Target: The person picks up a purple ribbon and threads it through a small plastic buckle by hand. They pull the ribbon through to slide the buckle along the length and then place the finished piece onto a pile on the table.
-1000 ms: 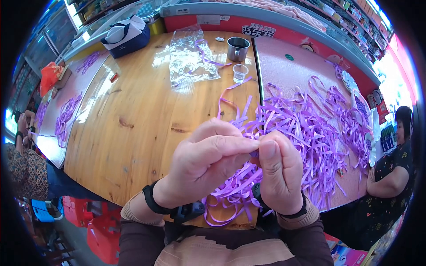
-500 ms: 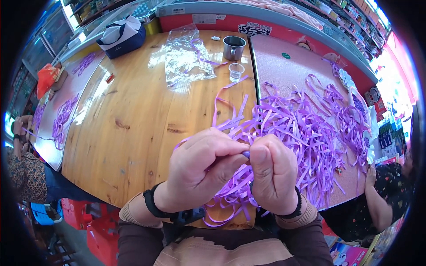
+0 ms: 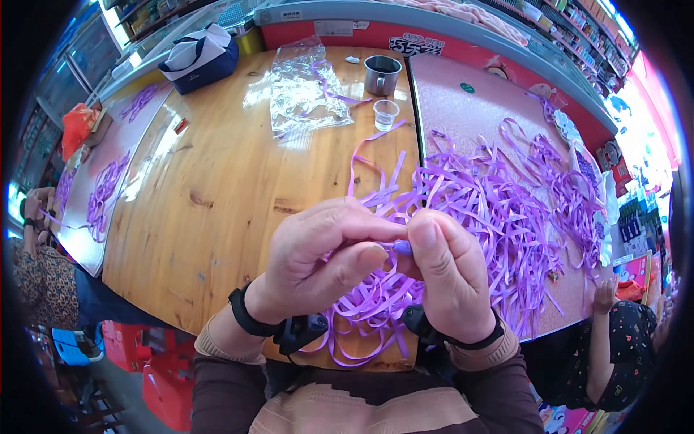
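Both my hands meet above the near edge of the wooden table, fingertips almost touching. Between them is a purple ribbon point(image 3: 390, 246) with a small darker purple piece point(image 3: 402, 247) on it; its exact kind is too small to tell. My left hand point(image 3: 318, 257) is closed, fingers curled around the ribbon, its thumb just beside the small piece. My right hand point(image 3: 455, 278) pinches at the piece with thumb and bent forefinger. More ribbon loops point(image 3: 369, 300) lie beneath the hands. To the right spreads a large tangled pile of purple ribbons point(image 3: 499, 231).
A metal mug point(image 3: 382, 75), a clear plastic cup point(image 3: 385, 114) and a clear plastic bag point(image 3: 303, 94) stand or lie at the back. A navy and white bag point(image 3: 199, 61) is at the far left. People sit at both sides; one person's arm point(image 3: 601, 340) shows at right.
My left thumb has lifted away from the forefinger, exposing more of the dark purple piece. My right hand has turned slightly. The person at right has shifted their arm.
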The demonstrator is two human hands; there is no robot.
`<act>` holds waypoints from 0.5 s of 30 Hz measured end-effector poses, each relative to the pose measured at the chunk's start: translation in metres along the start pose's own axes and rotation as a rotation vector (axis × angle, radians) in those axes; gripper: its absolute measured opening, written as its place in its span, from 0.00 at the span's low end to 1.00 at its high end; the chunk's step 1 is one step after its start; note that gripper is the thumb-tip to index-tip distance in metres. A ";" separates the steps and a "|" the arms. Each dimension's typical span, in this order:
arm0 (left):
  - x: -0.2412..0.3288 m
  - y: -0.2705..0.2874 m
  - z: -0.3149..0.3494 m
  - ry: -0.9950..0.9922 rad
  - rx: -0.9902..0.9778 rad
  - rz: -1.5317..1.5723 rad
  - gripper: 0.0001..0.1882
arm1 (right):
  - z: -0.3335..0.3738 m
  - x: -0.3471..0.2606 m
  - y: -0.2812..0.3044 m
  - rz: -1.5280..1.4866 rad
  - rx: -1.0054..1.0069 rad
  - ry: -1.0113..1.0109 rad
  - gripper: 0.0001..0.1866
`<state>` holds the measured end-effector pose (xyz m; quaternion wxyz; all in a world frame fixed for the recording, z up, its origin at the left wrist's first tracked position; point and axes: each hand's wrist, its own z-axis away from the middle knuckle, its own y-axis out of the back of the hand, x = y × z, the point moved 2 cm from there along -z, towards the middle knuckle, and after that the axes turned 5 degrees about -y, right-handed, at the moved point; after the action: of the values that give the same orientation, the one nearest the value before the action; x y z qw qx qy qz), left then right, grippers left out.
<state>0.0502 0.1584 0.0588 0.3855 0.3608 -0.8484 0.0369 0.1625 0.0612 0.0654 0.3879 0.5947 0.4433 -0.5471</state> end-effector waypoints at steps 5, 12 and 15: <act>-0.001 -0.005 0.000 -0.090 0.019 -0.095 0.06 | 0.000 -0.003 0.006 0.078 0.027 0.067 0.16; 0.005 -0.002 0.008 -0.178 0.045 -0.235 0.06 | 0.001 0.001 -0.009 0.179 0.126 0.073 0.14; 0.008 -0.006 0.006 -0.222 0.081 -0.185 0.05 | 0.008 0.004 -0.006 0.213 0.170 0.124 0.14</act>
<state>0.0470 0.1474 0.0588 0.2760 0.4547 -0.8468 -0.0047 0.1540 0.0557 0.0605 0.3637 0.7017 0.3529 -0.5009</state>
